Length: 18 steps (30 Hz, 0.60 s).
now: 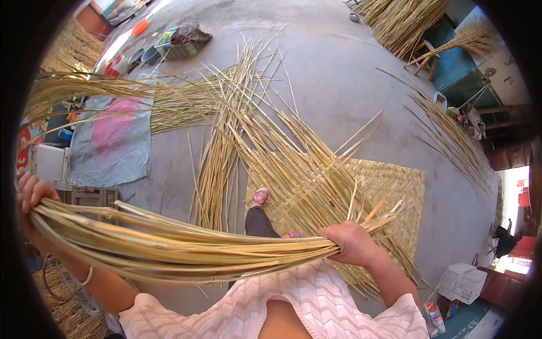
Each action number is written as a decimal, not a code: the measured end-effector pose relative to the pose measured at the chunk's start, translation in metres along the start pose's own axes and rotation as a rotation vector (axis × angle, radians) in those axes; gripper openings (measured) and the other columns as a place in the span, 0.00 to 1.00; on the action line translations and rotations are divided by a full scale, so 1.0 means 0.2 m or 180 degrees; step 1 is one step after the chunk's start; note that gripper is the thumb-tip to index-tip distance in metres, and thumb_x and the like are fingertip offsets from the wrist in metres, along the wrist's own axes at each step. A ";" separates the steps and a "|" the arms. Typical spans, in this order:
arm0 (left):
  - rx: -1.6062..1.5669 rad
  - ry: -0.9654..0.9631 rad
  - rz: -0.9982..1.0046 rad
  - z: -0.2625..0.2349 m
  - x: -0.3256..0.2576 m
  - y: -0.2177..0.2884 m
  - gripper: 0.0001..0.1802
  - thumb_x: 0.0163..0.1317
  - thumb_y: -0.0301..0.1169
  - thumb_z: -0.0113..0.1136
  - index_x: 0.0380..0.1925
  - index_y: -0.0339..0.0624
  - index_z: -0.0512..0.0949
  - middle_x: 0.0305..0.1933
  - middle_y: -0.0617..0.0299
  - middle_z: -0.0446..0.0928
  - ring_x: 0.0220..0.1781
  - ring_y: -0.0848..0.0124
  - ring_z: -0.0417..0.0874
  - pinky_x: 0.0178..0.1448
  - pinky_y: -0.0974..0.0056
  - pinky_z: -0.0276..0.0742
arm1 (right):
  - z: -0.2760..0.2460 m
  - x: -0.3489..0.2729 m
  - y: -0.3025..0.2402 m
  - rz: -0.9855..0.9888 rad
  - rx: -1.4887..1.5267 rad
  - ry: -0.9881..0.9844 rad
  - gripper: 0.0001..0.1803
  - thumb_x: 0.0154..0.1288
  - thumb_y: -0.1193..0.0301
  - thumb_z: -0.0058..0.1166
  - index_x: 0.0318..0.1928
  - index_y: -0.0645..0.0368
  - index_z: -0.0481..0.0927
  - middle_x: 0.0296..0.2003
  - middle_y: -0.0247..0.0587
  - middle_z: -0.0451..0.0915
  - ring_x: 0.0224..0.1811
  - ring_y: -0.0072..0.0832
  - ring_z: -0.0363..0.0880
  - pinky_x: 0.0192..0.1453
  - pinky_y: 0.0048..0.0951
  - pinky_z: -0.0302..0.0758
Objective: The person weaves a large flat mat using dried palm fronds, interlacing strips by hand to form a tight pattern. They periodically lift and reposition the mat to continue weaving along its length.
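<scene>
A thick bundle of long reed strips stretches across in front of my body. My right hand is closed round its right end, with short tips sticking out beyond the fist. At the far left my left hand grips the bundle too, its fingers curled and partly cut off by the dark rim. Below on the floor lies a woven mat in a slanting pattern. Loose strips run out from the mat toward the far left, and more strips cross them.
A blue-grey sheet with a pink patch lies at the left. Behind it stands a grey crate. Several loose stalks lie on the floor at right, with a broom beyond. A white wire basket stands near right. My shoe rests on the mat.
</scene>
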State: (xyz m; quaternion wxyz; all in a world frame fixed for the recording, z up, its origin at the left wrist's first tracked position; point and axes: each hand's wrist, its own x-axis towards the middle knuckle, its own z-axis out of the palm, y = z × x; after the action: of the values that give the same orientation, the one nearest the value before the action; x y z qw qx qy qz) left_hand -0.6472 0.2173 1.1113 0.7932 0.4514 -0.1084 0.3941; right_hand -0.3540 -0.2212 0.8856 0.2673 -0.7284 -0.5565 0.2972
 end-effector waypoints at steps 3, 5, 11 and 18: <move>0.0066 0.1077 -0.0142 -0.25 -0.21 -0.39 0.14 0.71 0.22 0.50 0.53 0.33 0.64 0.39 0.60 0.68 0.40 0.73 0.74 0.48 0.66 0.75 | 0.00 -0.14 0.07 0.0588 -0.0187 -0.0359 0.22 0.48 0.67 0.68 0.47 0.48 0.80 0.31 0.42 0.82 0.35 0.43 0.82 0.41 0.45 0.77; -0.0085 0.1700 -0.0467 -0.41 -0.40 -0.64 0.11 0.70 0.22 0.49 0.50 0.32 0.65 0.38 0.60 0.68 0.40 0.72 0.74 0.52 0.65 0.77 | -0.02 -0.25 0.12 0.1036 -0.0397 -0.0683 0.21 0.48 0.67 0.67 0.46 0.49 0.80 0.31 0.44 0.83 0.36 0.46 0.82 0.41 0.46 0.77; -0.0804 0.3581 -0.1893 -0.71 -0.98 -1.42 0.04 0.61 0.23 0.59 0.33 0.40 0.73 0.32 0.61 0.77 0.34 0.68 0.80 0.46 0.59 0.81 | -0.12 -0.54 0.11 0.1954 -0.0902 -0.1283 0.19 0.47 0.66 0.65 0.42 0.51 0.79 0.31 0.46 0.83 0.35 0.49 0.82 0.42 0.47 0.77; -0.0416 0.4102 -0.2663 -0.91 -1.08 -1.70 0.06 0.59 0.28 0.55 0.27 0.37 0.74 0.26 0.53 0.78 0.32 0.58 0.79 0.45 0.54 0.80 | -0.26 -0.46 0.00 0.2264 -0.0897 -0.1374 0.19 0.47 0.66 0.62 0.42 0.54 0.78 0.31 0.50 0.83 0.35 0.50 0.82 0.41 0.49 0.77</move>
State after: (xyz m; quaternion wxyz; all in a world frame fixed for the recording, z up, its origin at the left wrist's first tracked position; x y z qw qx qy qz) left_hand -0.5790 0.1540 0.6785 0.8077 0.0885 0.5316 0.2393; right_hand -0.3353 -0.3132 0.9326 -0.0760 -0.8252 -0.3493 0.4372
